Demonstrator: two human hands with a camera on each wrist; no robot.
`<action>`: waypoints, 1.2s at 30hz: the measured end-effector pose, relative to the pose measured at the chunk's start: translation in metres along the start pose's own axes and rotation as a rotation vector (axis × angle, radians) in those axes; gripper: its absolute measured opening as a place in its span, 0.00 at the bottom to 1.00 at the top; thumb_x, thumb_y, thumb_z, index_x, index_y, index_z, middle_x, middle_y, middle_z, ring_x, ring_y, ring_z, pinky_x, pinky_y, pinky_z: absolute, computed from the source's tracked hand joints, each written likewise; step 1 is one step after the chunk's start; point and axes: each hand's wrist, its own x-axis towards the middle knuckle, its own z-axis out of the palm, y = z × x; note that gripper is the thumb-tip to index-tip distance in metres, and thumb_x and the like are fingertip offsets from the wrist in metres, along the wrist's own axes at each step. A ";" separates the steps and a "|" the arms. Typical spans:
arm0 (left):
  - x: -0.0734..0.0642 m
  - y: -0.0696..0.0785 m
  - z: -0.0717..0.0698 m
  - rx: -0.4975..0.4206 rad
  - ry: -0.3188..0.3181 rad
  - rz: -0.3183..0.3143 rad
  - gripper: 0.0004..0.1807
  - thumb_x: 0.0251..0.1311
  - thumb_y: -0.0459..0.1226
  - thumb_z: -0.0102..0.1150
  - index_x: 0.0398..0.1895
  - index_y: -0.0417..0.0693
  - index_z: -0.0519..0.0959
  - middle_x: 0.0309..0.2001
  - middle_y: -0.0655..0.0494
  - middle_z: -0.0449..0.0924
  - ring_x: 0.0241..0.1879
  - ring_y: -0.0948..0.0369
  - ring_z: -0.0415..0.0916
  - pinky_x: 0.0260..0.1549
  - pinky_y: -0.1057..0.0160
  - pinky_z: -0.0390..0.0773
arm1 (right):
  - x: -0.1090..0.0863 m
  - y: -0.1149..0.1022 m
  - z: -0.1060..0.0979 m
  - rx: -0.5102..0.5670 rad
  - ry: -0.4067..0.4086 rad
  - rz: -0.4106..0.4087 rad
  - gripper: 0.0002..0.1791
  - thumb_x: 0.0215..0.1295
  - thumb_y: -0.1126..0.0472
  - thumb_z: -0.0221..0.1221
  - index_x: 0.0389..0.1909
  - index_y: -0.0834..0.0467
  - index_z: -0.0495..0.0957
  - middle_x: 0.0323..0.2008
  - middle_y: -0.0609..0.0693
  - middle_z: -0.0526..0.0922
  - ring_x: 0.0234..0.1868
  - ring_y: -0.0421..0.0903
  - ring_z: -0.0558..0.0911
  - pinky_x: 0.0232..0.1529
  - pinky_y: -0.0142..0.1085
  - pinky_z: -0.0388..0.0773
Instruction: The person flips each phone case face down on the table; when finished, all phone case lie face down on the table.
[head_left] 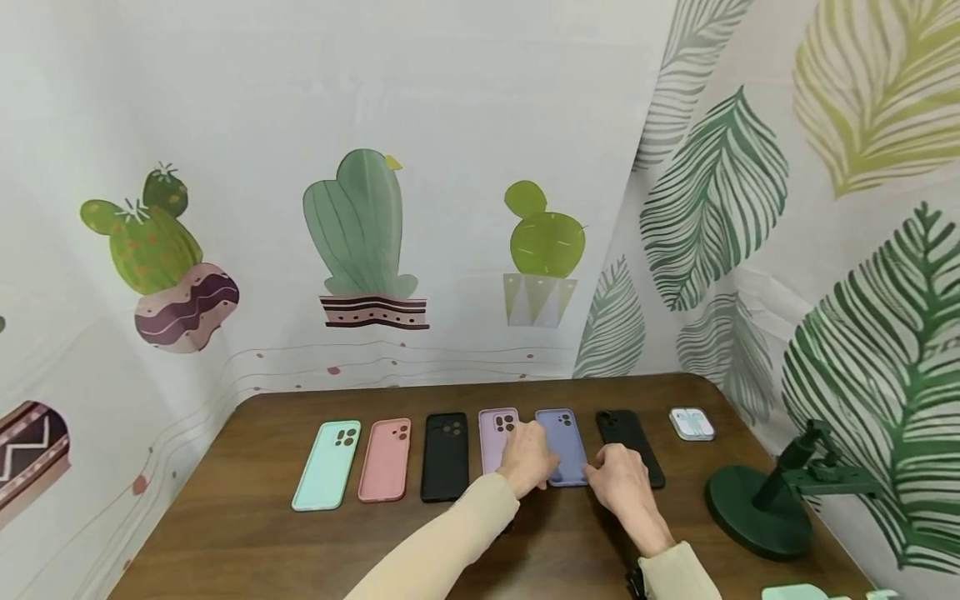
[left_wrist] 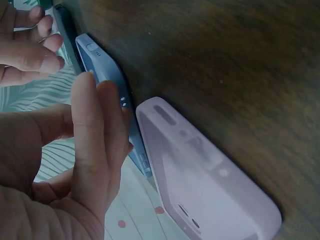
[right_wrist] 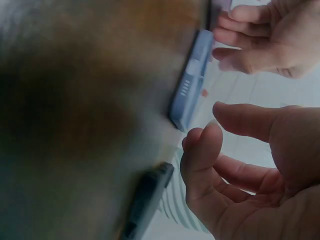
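Note:
Six phone cases lie in a row on the brown table (head_left: 247, 533). My left hand (head_left: 534, 462) reaches over the lilac case (head_left: 496, 429) and lays straight fingers (left_wrist: 97, 115) against the left edge of the periwinkle case (head_left: 566, 442), which the left wrist view shows as the blue case (left_wrist: 102, 70) beside the lilac case (left_wrist: 210, 175). My right hand (head_left: 609, 477) hovers with relaxed fingers (right_wrist: 205, 155) just off the periwinkle case's near right corner (right_wrist: 192, 85), next to the right black case (head_left: 628, 435). Neither hand grips anything.
To the left lie a mint case (head_left: 327, 464), a pink case (head_left: 385, 460) and another black case (head_left: 445, 457). A white earbud box (head_left: 692, 423) sits at the back right. A dark green stand (head_left: 757, 500) occupies the right front. Printed curtains surround the table.

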 end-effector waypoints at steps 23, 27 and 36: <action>0.008 0.003 0.014 0.045 0.052 -0.092 0.03 0.54 0.21 0.68 0.25 0.29 0.85 0.06 0.53 0.75 0.04 0.62 0.76 0.06 0.69 0.75 | 0.026 0.004 0.022 -0.071 -0.080 -0.015 0.23 0.61 0.68 0.66 0.14 0.53 0.64 0.19 0.47 0.65 0.22 0.47 0.68 0.22 0.38 0.65; 0.008 0.003 0.014 0.051 0.051 -0.116 0.02 0.54 0.21 0.68 0.27 0.30 0.86 0.05 0.53 0.75 0.04 0.61 0.76 0.07 0.68 0.76 | 0.023 -0.003 0.016 -0.070 -0.079 -0.015 0.22 0.56 0.74 0.59 0.11 0.52 0.62 0.18 0.48 0.64 0.22 0.48 0.67 0.21 0.38 0.65; 0.007 0.003 0.013 0.068 0.038 -0.129 0.02 0.53 0.21 0.69 0.26 0.31 0.86 0.05 0.54 0.74 0.04 0.62 0.76 0.07 0.68 0.75 | 0.025 0.003 0.021 -0.012 -0.068 -0.013 0.27 0.54 0.73 0.61 0.10 0.49 0.56 0.16 0.42 0.52 0.20 0.44 0.59 0.19 0.35 0.55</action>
